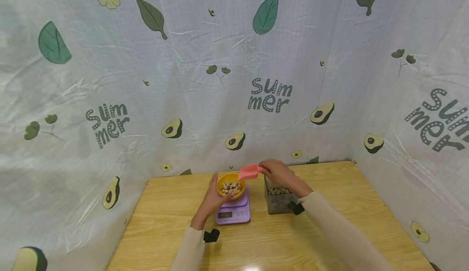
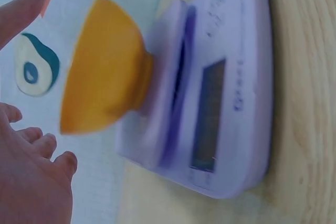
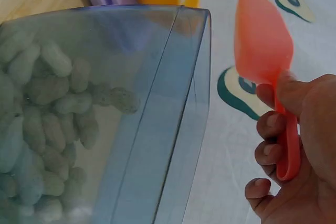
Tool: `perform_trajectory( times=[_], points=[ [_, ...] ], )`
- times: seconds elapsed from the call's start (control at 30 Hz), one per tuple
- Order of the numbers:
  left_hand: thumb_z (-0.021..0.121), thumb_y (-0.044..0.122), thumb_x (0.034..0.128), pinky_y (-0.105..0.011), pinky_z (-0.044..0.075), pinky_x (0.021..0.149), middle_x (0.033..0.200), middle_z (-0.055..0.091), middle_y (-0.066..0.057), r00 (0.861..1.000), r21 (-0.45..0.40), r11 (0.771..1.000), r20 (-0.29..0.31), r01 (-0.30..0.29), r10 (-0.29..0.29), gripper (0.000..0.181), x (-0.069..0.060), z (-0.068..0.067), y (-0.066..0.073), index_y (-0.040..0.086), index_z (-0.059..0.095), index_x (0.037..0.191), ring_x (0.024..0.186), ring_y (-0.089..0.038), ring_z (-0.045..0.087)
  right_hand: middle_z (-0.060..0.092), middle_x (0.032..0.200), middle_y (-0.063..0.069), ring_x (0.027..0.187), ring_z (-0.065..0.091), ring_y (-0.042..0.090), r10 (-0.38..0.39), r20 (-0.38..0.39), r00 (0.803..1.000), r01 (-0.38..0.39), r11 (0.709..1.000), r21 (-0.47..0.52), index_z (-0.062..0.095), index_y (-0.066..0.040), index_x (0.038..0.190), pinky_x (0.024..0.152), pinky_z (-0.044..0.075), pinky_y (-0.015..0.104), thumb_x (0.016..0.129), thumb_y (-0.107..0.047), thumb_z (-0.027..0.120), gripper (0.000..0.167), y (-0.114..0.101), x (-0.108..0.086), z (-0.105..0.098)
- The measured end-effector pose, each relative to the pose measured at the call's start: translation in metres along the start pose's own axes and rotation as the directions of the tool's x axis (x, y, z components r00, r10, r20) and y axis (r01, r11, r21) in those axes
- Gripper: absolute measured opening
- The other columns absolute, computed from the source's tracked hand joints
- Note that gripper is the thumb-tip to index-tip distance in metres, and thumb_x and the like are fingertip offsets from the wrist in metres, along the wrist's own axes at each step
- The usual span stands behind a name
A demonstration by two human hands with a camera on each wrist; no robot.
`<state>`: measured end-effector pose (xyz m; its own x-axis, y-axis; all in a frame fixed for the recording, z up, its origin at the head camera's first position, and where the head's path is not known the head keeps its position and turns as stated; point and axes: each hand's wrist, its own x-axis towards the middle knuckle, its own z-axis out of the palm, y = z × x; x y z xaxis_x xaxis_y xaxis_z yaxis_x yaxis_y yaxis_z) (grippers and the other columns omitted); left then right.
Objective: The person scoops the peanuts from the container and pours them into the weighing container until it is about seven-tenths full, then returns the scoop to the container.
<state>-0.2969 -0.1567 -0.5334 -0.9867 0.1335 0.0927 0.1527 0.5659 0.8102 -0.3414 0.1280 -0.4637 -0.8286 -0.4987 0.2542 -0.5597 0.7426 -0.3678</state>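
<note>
Fingers of the right hand (image 1: 279,174) wrap the handle of a red scoop (image 1: 250,172) in the head view, with the scoop's blade reaching out beyond them toward the right edge of a yellow bowl (image 1: 221,178); whether blade and rim touch cannot be told from here. The bowl holds peanuts (image 1: 231,187) and sits on a purple scale (image 1: 238,219), its display too small to read. The left hand (image 1: 215,198) is spread about the bowl, fingers along its left side and thumb at the near edge. To the right, under the right forearm, a clear bin (image 1: 280,206) with more peanuts stands on the wooden table (image 1: 168,218). In the left wrist view, the left thumb extends above while the other fingers bend loosely below, a gap showing between them and the bowl's wall. In the right wrist view, the scoop's handle lies across the curled right fingers, the thumb pressed at its neck and the blade pointing away past them, beside the bin.
</note>
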Motion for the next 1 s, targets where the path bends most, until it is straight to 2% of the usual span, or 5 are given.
perform_trajectory(
  times=[0.13, 0.3, 0.43, 0.7, 1.0],
  points=[
    [0.076, 0.047, 0.0817, -0.063, 0.024, 0.117, 0.165, 0.009, -0.020, 0.999, 0.012, 0.999, -0.011, -0.044, 0.044, 0.110, -0.003, -0.001, 0.014, 0.010, 0.008, 0.159, 0.149, -0.045, 0.019, 0.070, 0.099, -0.002, 0.091, 0.063, 0.016, -0.017, -0.076, 0.997, 0.021, 0.998, 0.051, 0.069, -0.017, 0.110, 0.080, 0.050, 0.038, 0.102, -0.032, 0.051, 0.025, 0.007, -0.011, -0.005],
    [0.075, 0.053, 0.0807, -0.063, 0.024, 0.117, 0.166, 0.009, -0.017, 0.996, -0.001, 0.996, -0.011, -0.087, 0.087, 0.111, -0.004, 0.001, 0.032, 0.014, 0.008, 0.160, 0.149, -0.044, 0.020, 0.071, 0.110, 0.003, 0.105, 0.064, 0.024, -0.018, -0.140, 0.990, 0.025, 0.998, 0.051, 0.068, -0.014, 0.117, 0.089, 0.052, 0.046, 0.102, -0.030, 0.051, 0.027, 0.011, -0.027, -0.012],
    [0.073, 0.059, 0.0793, -0.065, 0.023, 0.116, 0.166, 0.008, -0.015, 0.992, -0.043, 0.991, -0.002, -0.128, 0.128, 0.112, -0.003, 0.006, 0.047, 0.019, 0.007, 0.160, 0.149, -0.044, 0.020, 0.071, 0.113, 0.006, 0.104, 0.065, 0.026, -0.017, -0.189, 0.982, 0.022, 1.000, 0.022, 0.067, -0.012, 0.119, 0.087, 0.053, 0.046, 0.101, -0.027, 0.054, 0.027, 0.017, -0.040, -0.017],
    [0.073, 0.053, 0.0816, -0.066, 0.023, 0.116, 0.167, 0.009, -0.011, 0.984, -0.059, 0.982, 0.010, -0.177, 0.178, 0.106, -0.001, 0.022, 0.065, 0.026, 0.005, 0.160, 0.151, -0.040, 0.016, 0.072, 0.107, 0.007, 0.092, 0.066, 0.023, -0.043, -0.247, 0.968, 0.041, 0.999, -0.013, 0.068, -0.010, 0.116, 0.075, 0.052, 0.041, 0.098, -0.020, 0.059, 0.023, 0.025, -0.058, -0.026],
    [0.069, 0.062, 0.0817, -0.062, 0.023, 0.118, 0.167, 0.007, -0.008, 0.971, -0.074, 0.974, 0.094, -0.214, 0.220, 0.109, 0.003, 0.044, 0.079, 0.020, 0.005, 0.160, 0.153, -0.036, 0.013, 0.072, 0.107, 0.009, 0.096, 0.066, 0.028, -0.051, -0.253, 0.966, 0.021, 0.993, -0.119, 0.068, -0.007, 0.117, 0.082, 0.054, 0.048, 0.096, -0.020, 0.061, 0.026, 0.042, -0.079, -0.043]
  ],
)
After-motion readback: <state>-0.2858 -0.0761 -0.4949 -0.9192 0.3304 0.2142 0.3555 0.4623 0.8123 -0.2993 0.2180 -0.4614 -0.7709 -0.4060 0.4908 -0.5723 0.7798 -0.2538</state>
